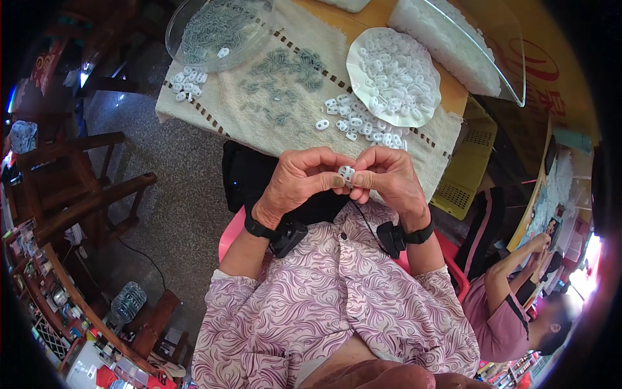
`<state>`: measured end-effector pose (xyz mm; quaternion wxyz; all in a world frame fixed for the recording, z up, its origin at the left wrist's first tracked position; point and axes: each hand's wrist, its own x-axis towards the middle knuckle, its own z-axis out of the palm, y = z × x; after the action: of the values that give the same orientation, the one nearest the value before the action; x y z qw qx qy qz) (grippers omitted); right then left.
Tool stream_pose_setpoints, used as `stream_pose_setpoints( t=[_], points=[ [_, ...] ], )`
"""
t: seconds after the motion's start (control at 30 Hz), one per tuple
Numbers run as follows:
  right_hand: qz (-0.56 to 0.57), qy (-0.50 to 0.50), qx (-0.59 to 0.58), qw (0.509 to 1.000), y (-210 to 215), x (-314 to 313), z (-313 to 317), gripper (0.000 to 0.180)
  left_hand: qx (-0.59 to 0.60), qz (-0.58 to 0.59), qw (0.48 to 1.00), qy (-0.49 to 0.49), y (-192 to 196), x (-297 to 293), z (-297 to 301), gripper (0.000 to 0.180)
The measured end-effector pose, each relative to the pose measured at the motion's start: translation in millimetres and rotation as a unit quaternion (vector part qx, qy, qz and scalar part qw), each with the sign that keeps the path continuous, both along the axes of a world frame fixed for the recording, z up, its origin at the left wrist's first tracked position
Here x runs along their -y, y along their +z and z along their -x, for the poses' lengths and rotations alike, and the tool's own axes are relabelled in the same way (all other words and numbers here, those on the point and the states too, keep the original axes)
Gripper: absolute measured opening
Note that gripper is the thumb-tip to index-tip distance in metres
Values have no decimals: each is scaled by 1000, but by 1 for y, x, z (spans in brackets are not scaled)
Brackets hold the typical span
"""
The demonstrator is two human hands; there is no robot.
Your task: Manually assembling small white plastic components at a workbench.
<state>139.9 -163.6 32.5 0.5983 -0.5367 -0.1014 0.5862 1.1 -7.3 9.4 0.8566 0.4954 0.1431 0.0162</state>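
Close in front of my body, both hands meet around a small white plastic piece with holes (346, 173). My left hand (303, 176) pinches it from the left between thumb and forefinger. From the right, the thumb and fingers of my right hand (391, 175) press against the same piece. Just beyond my hands, several loose white two-hole pieces (355, 121) lie on the cloth. More fill a scalloped white plate (356, 65) at the right. Small grey metal parts that look like springs (310, 70) lie scattered on the cloth farther left.
A beige cloth (220, 97) covers the table. At its far left stands a clear round tub (170, 40) of grey parts, beside a small white cluster (188, 81). A clear bin (518, 97) of white pieces, yellow crate (457, 194), wooden chair (78, 188) and seated person (502, 311) surround me.
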Motion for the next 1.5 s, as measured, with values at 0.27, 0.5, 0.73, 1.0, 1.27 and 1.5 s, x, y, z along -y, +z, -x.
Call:
stream_pose_setpoints(
  t=[0.27,0.5,0.73,1.0,1.27,1.5],
  points=[
    [-3,-15,20,1000,0,-2,5,11,1,21,1000,9,-4,2,1,24],
    [3,-13,1,1000,-1,-6,4,11,-3,6,1000,14,-3,0,0,23],
    [-3,-11,-2,1000,-4,-6,4,11,-6,0,1000,25,-5,1,-1,24],
    [-34,-75,72,994,-6,-5,16,11,-18,-26,998,52,-6,3,-2,26],
    [-50,-51,32,997,-11,-3,7,12,-20,-15,999,47,-4,1,-2,26],
    [-48,-55,-9,997,-17,-4,8,10,8,13,999,32,-7,5,-2,24]
  ],
)
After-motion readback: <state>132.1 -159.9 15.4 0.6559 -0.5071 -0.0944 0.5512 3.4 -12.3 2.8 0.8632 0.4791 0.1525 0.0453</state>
